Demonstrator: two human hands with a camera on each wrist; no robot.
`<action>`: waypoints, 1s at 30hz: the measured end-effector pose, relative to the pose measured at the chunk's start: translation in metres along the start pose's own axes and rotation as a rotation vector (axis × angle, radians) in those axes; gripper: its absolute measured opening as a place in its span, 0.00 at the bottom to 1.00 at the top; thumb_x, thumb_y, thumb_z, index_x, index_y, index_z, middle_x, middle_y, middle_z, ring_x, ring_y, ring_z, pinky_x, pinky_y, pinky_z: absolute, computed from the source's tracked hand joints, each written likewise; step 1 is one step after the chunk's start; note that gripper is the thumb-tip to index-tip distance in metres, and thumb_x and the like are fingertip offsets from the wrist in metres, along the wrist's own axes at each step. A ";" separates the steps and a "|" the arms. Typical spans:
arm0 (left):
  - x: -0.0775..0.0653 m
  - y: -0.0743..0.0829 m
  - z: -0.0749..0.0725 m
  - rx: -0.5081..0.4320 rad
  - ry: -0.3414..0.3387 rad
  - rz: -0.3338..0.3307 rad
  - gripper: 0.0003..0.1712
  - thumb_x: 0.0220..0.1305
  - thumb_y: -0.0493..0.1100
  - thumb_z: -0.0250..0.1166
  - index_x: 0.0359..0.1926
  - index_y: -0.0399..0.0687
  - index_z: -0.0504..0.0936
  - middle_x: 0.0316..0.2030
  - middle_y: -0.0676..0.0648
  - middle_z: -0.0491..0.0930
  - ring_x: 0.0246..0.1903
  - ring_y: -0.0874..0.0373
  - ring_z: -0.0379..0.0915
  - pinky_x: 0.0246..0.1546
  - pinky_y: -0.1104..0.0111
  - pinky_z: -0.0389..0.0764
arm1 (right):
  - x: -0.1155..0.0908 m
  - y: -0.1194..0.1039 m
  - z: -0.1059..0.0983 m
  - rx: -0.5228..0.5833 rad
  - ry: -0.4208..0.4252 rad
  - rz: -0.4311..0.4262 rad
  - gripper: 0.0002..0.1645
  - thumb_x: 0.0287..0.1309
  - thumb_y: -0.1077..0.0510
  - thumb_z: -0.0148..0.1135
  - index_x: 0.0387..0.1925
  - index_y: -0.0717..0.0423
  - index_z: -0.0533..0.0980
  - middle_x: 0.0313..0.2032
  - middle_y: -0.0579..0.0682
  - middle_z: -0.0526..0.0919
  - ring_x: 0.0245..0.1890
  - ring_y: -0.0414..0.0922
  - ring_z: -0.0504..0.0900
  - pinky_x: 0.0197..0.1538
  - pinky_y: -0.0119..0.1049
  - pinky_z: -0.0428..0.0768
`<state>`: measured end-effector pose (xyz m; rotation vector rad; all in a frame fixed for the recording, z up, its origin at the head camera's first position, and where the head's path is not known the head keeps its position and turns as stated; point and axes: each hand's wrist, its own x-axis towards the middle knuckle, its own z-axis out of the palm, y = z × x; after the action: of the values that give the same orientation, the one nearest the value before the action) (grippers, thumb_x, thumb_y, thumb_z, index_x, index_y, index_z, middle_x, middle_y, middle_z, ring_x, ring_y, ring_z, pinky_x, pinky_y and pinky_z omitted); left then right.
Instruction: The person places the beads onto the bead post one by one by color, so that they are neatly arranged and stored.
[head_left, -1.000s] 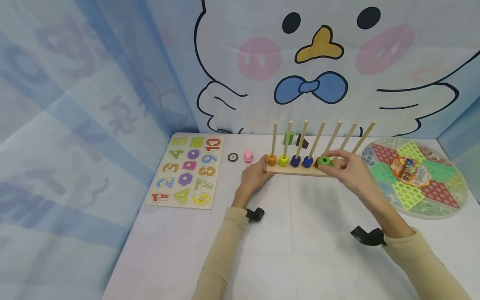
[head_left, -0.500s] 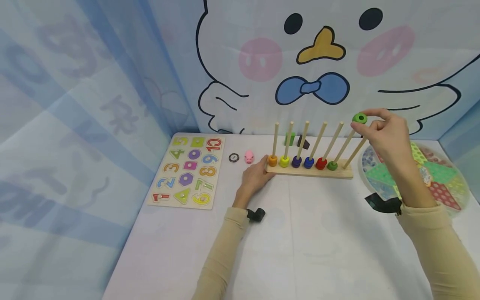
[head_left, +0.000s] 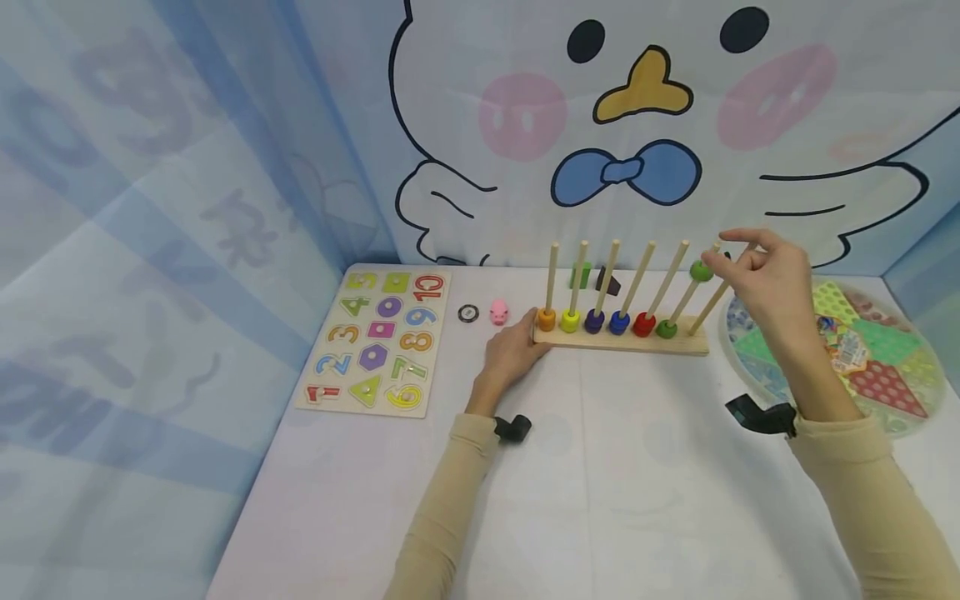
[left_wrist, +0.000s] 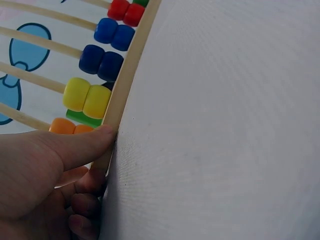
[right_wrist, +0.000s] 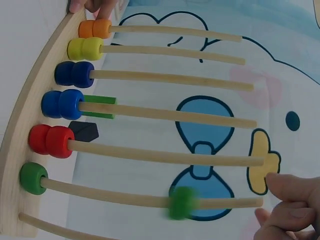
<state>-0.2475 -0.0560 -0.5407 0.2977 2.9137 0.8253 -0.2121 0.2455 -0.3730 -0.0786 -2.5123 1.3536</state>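
Note:
A wooden bead stacker with a row of upright pegs stands at the back of the table. My left hand grips the left end of its base, thumb on the front edge in the left wrist view. Pairs of orange, yellow, dark blue, blue and red beads sit low on their pegs. One green bead rests at the bottom of the sixth peg. Another green bead, blurred, is partway down that peg, clear of the fingers. My right hand is by the peg's top, holding nothing, thumb and fingers apart.
Left on the table lies a number and shape puzzle board. A round black-and-white disc and a pink pig are beside it. Behind the pegs are a green block and a dark block. A round game board lies right.
My right hand lifted a green bead from the stacker's base level to the sixth peg's top and let go. The bead now slides down the peg. My left hand has stayed on the base.

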 end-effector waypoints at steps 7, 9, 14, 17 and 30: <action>0.005 0.006 -0.003 -0.002 0.009 0.023 0.42 0.61 0.58 0.64 0.71 0.50 0.60 0.20 0.54 0.72 0.20 0.60 0.66 0.24 0.68 0.66 | -0.044 0.005 0.019 0.080 0.161 -0.143 0.24 0.56 0.58 0.68 0.53 0.59 0.75 0.12 0.49 0.69 0.09 0.37 0.59 0.14 0.31 0.56; 0.007 0.008 -0.003 -0.006 0.011 0.027 0.41 0.61 0.57 0.64 0.71 0.50 0.60 0.21 0.53 0.73 0.20 0.60 0.67 0.24 0.67 0.67 | -0.062 0.011 0.030 0.108 0.149 -0.134 0.21 0.56 0.59 0.67 0.51 0.59 0.76 0.11 0.49 0.68 0.09 0.37 0.58 0.13 0.31 0.56; -0.008 0.008 0.002 -0.052 0.048 -0.021 0.40 0.62 0.55 0.63 0.71 0.50 0.60 0.30 0.51 0.77 0.27 0.58 0.71 0.31 0.64 0.72 | -0.105 0.031 0.067 0.089 0.025 -0.087 0.10 0.57 0.57 0.67 0.39 0.57 0.78 0.11 0.46 0.66 0.10 0.36 0.60 0.15 0.31 0.60; -0.032 0.011 0.002 -0.032 0.123 -0.080 0.39 0.62 0.54 0.63 0.69 0.46 0.60 0.40 0.46 0.77 0.36 0.55 0.74 0.35 0.62 0.75 | -0.120 0.041 0.083 0.004 -0.050 -0.121 0.07 0.57 0.57 0.67 0.34 0.55 0.78 0.11 0.43 0.66 0.11 0.37 0.62 0.17 0.30 0.62; -0.102 0.091 -0.051 0.280 0.199 0.081 0.43 0.66 0.71 0.40 0.72 0.51 0.58 0.72 0.38 0.46 0.70 0.43 0.43 0.65 0.48 0.48 | -0.127 0.034 0.067 -0.566 -0.081 -0.206 0.49 0.61 0.32 0.50 0.71 0.60 0.54 0.71 0.62 0.48 0.71 0.60 0.40 0.63 0.66 0.36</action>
<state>-0.1408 -0.0274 -0.4451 0.3778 3.2263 0.4783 -0.1123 0.1866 -0.4640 0.1192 -2.8011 0.5533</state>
